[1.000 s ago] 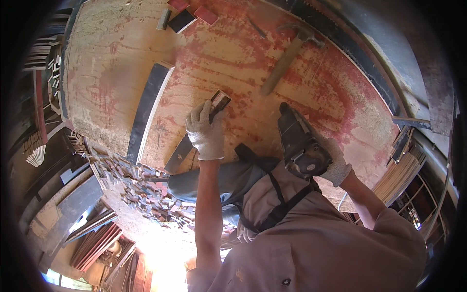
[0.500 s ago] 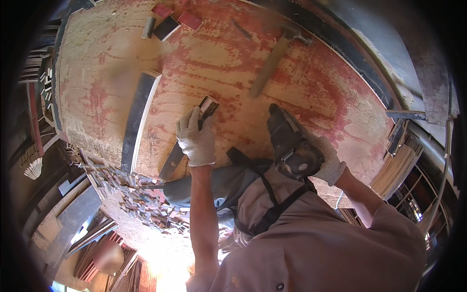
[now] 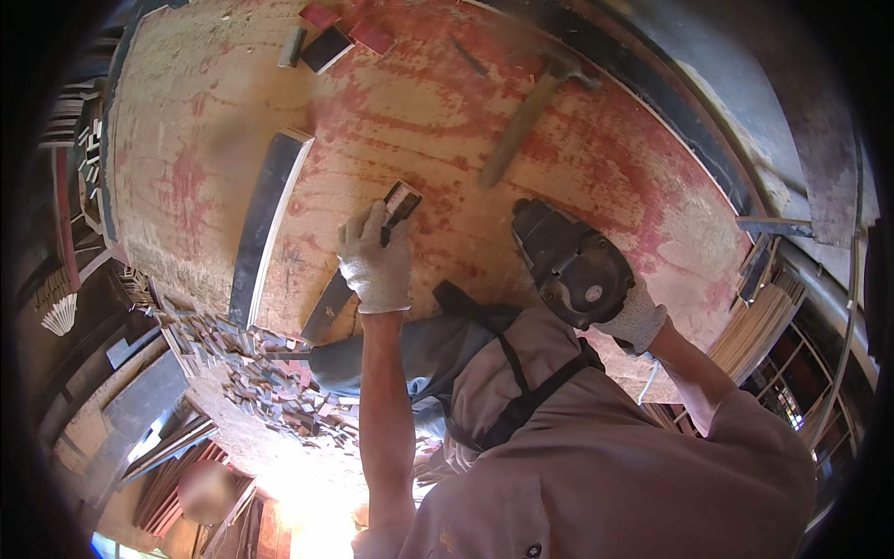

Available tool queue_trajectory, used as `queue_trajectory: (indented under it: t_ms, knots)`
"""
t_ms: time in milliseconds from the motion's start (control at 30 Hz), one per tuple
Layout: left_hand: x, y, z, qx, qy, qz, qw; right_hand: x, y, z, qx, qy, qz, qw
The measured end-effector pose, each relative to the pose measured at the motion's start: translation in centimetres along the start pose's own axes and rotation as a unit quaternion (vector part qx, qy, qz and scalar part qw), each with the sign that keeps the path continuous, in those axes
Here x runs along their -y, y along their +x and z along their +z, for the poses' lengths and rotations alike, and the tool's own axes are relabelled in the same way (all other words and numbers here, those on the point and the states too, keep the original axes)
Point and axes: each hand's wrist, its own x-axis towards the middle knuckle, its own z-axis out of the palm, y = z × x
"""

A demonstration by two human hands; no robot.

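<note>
My left hand [image 3: 374, 264], in a pale knitted glove, is closed on a narrow dark-faced plywood strip [image 3: 328, 307] lying aslant on the worktable [image 3: 438, 121]. The strip's far end shows a small block-like piece [image 3: 400, 203] at my fingertips; how the two join is hidden by the glove. My right hand [image 3: 637, 317], also gloved, grips a black power tool [image 3: 579, 278] that looks like a nail gun. Its rounded housing faces up, and its narrow end points to the far left, over the table. Most fingers of that hand are behind the tool.
A longer black-faced board [image 3: 265, 228] lies left of my left hand. Beyond the tool rests a claw hammer [image 3: 521, 126]. Small offcuts [image 3: 326, 51] sit at the far edge. A heap of wood scraps [image 3: 289, 387] covers the floor at left; stacked strips [image 3: 759, 317] stand at right.
My right hand has turned the tool, so its rounded housing now shows more and sits farther right. The left hand and strip have barely moved.
</note>
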Motion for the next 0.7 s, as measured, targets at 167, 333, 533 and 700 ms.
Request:
queue_trajectory:
  t_ms: [167, 333, 533, 700]
  knots:
    - [0.0, 0.1, -0.2, 0.005, -0.003, 0.002, 1.0, 0.6, 1.2, 0.4, 0.099, 0.003, -0.03, 0.995]
    - [0.3, 0.2, 0.2, 0.0, 0.001, 0.006, 1.0, 2.3, 4.5, 2.6, -0.031, -0.402, -0.39, 0.828]
    - [0.3, 0.4, -0.3, 0.006, 0.007, 0.006, 1.0, 6.1, 6.2, 2.5, 0.269, -0.309, 0.021, 0.912]
    - [0.5, 0.5, -0.2, 0.01, 0.014, 0.012, 1.0, -2.2, 7.1, 3.3, 0.258, -0.424, -0.073, 0.865]
